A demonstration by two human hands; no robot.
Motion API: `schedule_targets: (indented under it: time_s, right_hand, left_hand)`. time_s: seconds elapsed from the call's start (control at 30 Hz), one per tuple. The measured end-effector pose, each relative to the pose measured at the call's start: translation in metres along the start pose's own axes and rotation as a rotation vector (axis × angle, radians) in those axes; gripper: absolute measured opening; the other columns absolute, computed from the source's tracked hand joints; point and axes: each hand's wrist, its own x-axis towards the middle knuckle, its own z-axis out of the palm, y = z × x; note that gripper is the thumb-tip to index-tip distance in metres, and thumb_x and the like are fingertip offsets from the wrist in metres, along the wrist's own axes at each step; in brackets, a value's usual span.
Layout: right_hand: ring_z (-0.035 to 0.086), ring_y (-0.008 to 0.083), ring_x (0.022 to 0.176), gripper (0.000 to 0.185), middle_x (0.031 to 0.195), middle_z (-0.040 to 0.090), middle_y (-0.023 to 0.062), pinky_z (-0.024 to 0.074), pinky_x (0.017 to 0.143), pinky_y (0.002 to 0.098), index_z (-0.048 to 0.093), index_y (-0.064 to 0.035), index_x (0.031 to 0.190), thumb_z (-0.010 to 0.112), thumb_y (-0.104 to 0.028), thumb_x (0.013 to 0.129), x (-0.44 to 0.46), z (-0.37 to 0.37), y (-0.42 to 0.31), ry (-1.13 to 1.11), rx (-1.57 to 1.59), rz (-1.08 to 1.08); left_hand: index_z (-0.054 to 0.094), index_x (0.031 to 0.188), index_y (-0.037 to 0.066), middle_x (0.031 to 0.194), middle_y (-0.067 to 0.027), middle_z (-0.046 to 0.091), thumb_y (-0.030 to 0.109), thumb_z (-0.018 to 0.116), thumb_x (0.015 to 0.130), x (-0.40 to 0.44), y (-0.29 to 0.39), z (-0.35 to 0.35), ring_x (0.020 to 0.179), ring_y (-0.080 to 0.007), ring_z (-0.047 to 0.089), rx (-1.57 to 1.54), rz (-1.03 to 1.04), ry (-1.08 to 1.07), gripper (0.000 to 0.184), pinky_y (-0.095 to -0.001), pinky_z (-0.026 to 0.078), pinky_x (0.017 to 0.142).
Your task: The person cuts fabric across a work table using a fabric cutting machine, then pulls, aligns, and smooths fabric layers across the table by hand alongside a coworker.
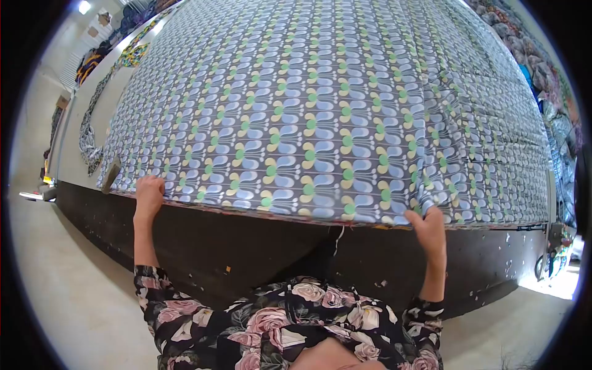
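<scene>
Patterned cloth (327, 117), its near edge in both my hands.
Pale tabletop (73, 139) shows beyond the cloth's left side, where a bunched fabric strip (86, 132) lies; a block (111, 177) sits at its near-left corner, beside my left hand (149, 190), which curls closed on the edge. Toward the cloth's right, by rumpled folds, my right hand (429, 227) pinches it, thumb uppermost.

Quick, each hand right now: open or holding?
Left hand: closed, holding the near edge of the grey fabric sheet printed with blue, yellow and green petals.
Right hand: closed, holding that edge, creases beside it.
</scene>
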Motion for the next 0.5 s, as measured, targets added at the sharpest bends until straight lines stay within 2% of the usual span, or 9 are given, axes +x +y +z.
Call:
schedule_targets:
  time_s: [0.03,0.07,0.13,0.17,0.23,0.27,0.37,0.43,0.5]
  right_hand:
    - [0.047,0.0088,0.059,0.023,0.064,0.059,0.0044,0.0412,0.055,0.0272,0.060,0.0061,0.085,0.067,-0.013,0.074,0.000,0.001,0.005,0.002,-0.124,-0.023]
    - [0.046,0.0099,0.057,0.023,0.060,0.056,0.0073,0.0407,0.054,0.0292,0.059,0.0063,0.082,0.067,-0.013,0.073,-0.001,0.001,0.006,-0.002,-0.169,-0.025]
    - [0.041,0.0165,0.047,0.024,0.052,0.048,0.0147,0.0376,0.048,0.0354,0.058,0.0057,0.071,0.070,-0.016,0.071,-0.002,-0.003,-0.005,-0.031,-0.290,-0.030]
    - [0.040,0.0265,0.043,0.029,0.048,0.045,0.0168,0.0343,0.045,0.0390,0.056,0.0055,0.064,0.071,-0.018,0.073,-0.003,0.000,-0.008,0.017,-0.282,-0.109]
    - [0.053,0.0373,0.050,0.024,0.052,0.051,0.0176,0.0397,0.049,0.0442,0.059,0.0004,0.065,0.067,-0.018,0.077,-0.008,0.002,-0.010,0.002,-0.403,-0.153]
    - [0.053,0.0375,0.051,0.018,0.053,0.052,0.0167,0.0402,0.050,0.0452,0.061,-0.0013,0.069,0.066,-0.016,0.079,-0.007,0.001,-0.016,0.025,-0.414,-0.274]
    - [0.056,0.0343,0.059,0.010,0.063,0.058,0.0156,0.0416,0.054,0.0426,0.066,-0.0031,0.085,0.063,-0.011,0.080,0.006,0.000,-0.020,0.080,-0.286,-0.494]
    - [0.059,0.0317,0.065,0.020,0.070,0.060,0.0128,0.0442,0.061,0.0416,0.065,-0.0034,0.096,0.062,-0.008,0.077,0.021,-0.005,-0.021,-0.129,0.064,-0.066]
    - [0.056,0.0330,0.087,0.035,0.090,0.059,0.0149,0.0441,0.072,0.0412,0.058,-0.0031,0.109,0.064,-0.009,0.074,0.058,-0.024,-0.014,-0.208,0.102,-0.037]
  left_hand:
    - [0.052,0.061,0.004,0.068,-0.0129,0.054,0.000,0.050,0.068,0.009,0.026,-0.004,0.073,-0.0304,0.052,0.159,-0.025,0.085,0.008,-0.0393,0.040,0.064]
    - [0.052,0.064,0.004,0.067,-0.0132,0.053,0.000,0.048,0.069,0.024,0.066,-0.008,0.068,-0.0302,0.052,-0.076,-0.140,0.058,0.008,-0.0385,0.040,0.061]
    - [0.054,0.073,0.001,0.067,-0.0124,0.052,-0.001,0.045,0.073,0.050,0.168,-0.004,0.066,-0.0291,0.053,-0.633,-0.094,0.072,0.009,-0.0361,0.041,0.060]
    - [0.056,0.081,0.001,0.073,-0.0137,0.054,-0.001,0.045,0.075,0.059,0.221,0.005,0.071,-0.0293,0.054,-0.810,0.054,0.035,0.013,-0.0368,0.043,0.065]
    - [0.058,0.085,0.002,0.082,-0.0168,0.056,0.000,0.048,0.074,0.067,0.332,0.003,0.083,-0.0333,0.054,-0.913,0.332,-0.035,0.016,-0.0409,0.043,0.074]
    - [0.057,0.093,0.002,0.086,-0.0164,0.054,0.000,0.051,0.074,0.065,0.371,0.011,0.085,-0.0340,0.053,-0.850,0.531,-0.045,0.020,-0.0412,0.043,0.073]
    - [0.058,0.101,0.006,0.087,-0.0109,0.053,0.014,0.066,0.075,0.061,0.433,0.009,0.082,-0.0303,0.051,-0.894,0.609,-0.151,0.029,-0.0378,0.042,0.072]
    - [0.059,0.098,0.007,0.084,-0.0102,0.053,0.017,0.067,0.074,0.062,0.436,0.007,0.081,-0.0290,0.052,-0.886,0.564,-0.210,0.028,-0.0379,0.042,0.072]
    - [0.060,0.097,0.007,0.082,-0.0096,0.053,0.019,0.069,0.072,0.059,0.439,0.006,0.081,-0.0286,0.053,-0.847,0.588,-0.206,0.029,-0.0375,0.043,0.072]
